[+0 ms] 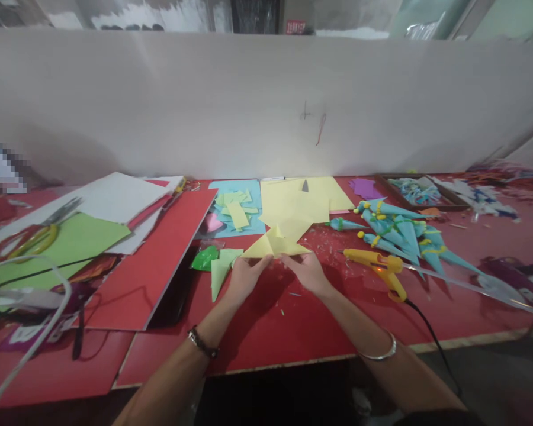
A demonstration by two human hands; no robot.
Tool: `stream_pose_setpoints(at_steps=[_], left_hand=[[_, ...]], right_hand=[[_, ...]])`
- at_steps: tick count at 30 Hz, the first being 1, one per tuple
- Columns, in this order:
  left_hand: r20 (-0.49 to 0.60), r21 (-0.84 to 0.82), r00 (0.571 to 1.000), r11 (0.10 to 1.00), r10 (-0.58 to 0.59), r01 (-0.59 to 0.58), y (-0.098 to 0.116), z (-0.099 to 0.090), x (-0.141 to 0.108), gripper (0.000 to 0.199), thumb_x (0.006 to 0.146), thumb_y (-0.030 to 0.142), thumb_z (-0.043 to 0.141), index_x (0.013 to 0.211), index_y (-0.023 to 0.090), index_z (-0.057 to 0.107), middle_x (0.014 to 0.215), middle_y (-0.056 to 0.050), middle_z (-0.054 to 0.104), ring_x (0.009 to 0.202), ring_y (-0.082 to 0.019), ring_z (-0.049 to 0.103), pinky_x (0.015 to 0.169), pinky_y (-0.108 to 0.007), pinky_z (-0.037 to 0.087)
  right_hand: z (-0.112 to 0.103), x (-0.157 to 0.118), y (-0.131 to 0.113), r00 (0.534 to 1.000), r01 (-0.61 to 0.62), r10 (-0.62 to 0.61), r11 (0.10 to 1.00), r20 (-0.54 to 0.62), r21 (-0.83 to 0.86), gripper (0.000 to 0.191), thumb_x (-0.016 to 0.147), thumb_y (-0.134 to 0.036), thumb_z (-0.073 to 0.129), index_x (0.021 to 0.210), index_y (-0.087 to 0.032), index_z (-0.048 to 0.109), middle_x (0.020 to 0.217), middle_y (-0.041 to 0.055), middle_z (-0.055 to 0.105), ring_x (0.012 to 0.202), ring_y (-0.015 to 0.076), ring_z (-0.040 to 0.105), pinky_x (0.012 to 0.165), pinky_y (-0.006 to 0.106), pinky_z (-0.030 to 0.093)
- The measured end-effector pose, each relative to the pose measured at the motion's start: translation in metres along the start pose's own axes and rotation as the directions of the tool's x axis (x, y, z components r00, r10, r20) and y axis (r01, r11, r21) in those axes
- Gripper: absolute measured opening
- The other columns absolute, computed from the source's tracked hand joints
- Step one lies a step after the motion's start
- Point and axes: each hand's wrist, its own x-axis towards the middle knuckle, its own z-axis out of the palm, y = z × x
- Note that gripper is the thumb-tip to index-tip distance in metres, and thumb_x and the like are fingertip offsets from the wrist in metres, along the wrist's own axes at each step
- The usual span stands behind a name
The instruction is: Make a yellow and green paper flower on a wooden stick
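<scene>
Between my two hands is a folded piece of yellow paper [275,243], raised over the red table with its peak pointing away from me. My left hand [247,276] pinches its near edge left of the middle, and my right hand [310,271] grips the same edge on the right. The thumbs almost meet at the center. Close to my left hand lie a pale green folded paper piece [222,271] and a bright green packet [205,258]. Beyond the fold are flat yellow sheets [293,201]. A yellow glue gun [379,266] rests right of my right hand.
Blue paper cones with yellow trim [393,231] are piled at the right, before a tray of small pieces [420,192]. At left are a red board [155,260], scissors [39,234] and a white cable [31,349]. A grey partition [182,106] stands behind the table.
</scene>
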Motion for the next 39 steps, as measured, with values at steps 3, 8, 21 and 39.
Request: stream_pose_setpoints(at_steps=[3,8,21,39], left_hand=[[0.03,0.013,0.999,1.0,0.02,-0.02,0.002,-0.001,-0.001,0.021,0.061,0.033,0.064,0.061,0.012,0.065,0.062,-0.004,0.067,0.061,-0.017,0.06,0.061,-0.025,0.045],[0.102,0.041,0.995,0.999,0.019,-0.024,0.001,-0.006,0.0,0.021,0.062,0.032,0.064,0.071,0.013,0.067,0.075,-0.005,0.069,0.069,-0.02,0.062,0.063,-0.026,0.046],[0.146,0.045,0.983,0.992,0.113,-0.121,-0.009,-0.009,0.005,0.021,0.065,0.028,0.06,0.079,0.012,0.063,0.069,-0.002,0.064,0.062,-0.013,0.055,0.06,-0.024,0.042],[0.279,0.175,0.943,0.956,0.18,-0.235,-0.004,-0.007,0.002,0.021,0.069,0.032,0.056,0.075,0.013,0.061,0.083,-0.007,0.067,0.08,-0.019,0.061,0.075,-0.03,0.046]], right_hand=[[-0.002,0.002,0.004,1.0,0.013,-0.012,0.999,0.012,-0.046,0.025,0.065,-0.04,0.06,0.059,-0.016,0.057,0.054,0.0003,0.056,0.051,0.0122,0.05,0.05,0.025,0.042],[-0.003,0.003,0.006,0.998,0.026,-0.023,0.998,0.065,-0.054,0.021,0.065,-0.037,0.06,0.061,-0.017,0.057,0.056,0.0002,0.057,0.053,0.0121,0.051,0.053,0.025,0.042],[-0.003,0.0,0.004,0.992,-0.004,0.018,0.994,0.125,-0.11,0.02,0.065,-0.034,0.06,0.06,-0.016,0.055,0.051,-0.0024,0.05,0.05,0.0104,0.046,0.049,0.024,0.039],[-0.005,0.002,0.009,0.939,0.221,-0.155,0.956,0.308,-0.192,0.02,0.072,-0.028,0.056,0.087,-0.019,0.064,0.089,0.0041,0.066,0.086,0.0194,0.059,0.079,0.033,0.045]])
